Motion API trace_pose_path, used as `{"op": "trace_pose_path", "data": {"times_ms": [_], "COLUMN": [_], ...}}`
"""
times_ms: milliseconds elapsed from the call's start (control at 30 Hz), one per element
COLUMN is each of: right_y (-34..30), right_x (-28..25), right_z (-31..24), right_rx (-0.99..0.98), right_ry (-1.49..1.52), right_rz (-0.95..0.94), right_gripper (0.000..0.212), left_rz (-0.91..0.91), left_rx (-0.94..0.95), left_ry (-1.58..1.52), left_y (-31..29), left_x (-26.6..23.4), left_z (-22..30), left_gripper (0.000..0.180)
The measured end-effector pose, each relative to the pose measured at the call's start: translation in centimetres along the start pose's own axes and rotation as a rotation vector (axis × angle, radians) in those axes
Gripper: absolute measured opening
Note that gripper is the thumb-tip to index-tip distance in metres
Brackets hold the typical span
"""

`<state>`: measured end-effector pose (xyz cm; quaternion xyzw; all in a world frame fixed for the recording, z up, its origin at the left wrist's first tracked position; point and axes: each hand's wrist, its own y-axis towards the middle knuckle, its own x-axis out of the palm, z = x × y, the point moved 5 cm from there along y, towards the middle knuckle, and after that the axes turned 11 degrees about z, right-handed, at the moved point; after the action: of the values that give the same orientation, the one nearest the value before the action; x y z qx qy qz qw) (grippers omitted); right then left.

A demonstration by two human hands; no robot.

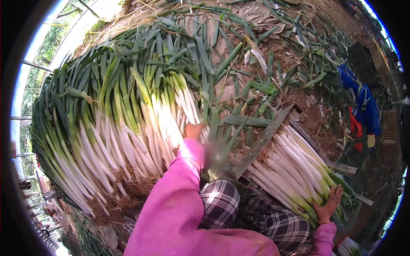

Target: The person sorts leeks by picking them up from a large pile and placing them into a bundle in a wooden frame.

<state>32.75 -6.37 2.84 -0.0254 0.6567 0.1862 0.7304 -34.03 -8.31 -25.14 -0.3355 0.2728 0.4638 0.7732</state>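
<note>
My left hand (194,130) is closed at the right edge of a large pile of long green onions (124,106), around a pale stalk that shows beside its fingers. A grey-green blur just right of my wrist hides the lower part of that stalk. At the lower right, my right hand (329,205) lies with its fingers stretched over the green ends of a bundle of trimmed-looking green onions (294,164). That bundle rests in a metal frame, its rooted ends against a flat metal plate (262,143).
Loose green leaves (277,87) litter the soil ahead. My knees in plaid trousers (220,200) stand between pile and frame. At the far right are a blue cloth or bag (363,104), a dark crate (363,64) and a tan crate (389,126). Metal bars jut right of the frame.
</note>
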Motion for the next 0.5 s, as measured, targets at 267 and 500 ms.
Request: {"op": "trace_pose_path", "data": {"times_ms": [267,500], "right_y": [-0.1,-0.4], "right_x": [-0.5,-0.2], "right_z": [-0.2,-0.1], "right_rx": [0.016,0.002], "right_ry": [-0.04,-0.044], "right_rz": [0.006,-0.013], "right_gripper": [0.112,0.111], "left_rz": [-0.192,-0.524], "left_rx": [-0.165,-0.33], "left_ry": [-0.867,-0.86], "left_y": [-3.7,-3.1], "left_x": [3.3,2.2], "left_z": [5.4,4.0], "left_gripper": [0.04,0.035]}}
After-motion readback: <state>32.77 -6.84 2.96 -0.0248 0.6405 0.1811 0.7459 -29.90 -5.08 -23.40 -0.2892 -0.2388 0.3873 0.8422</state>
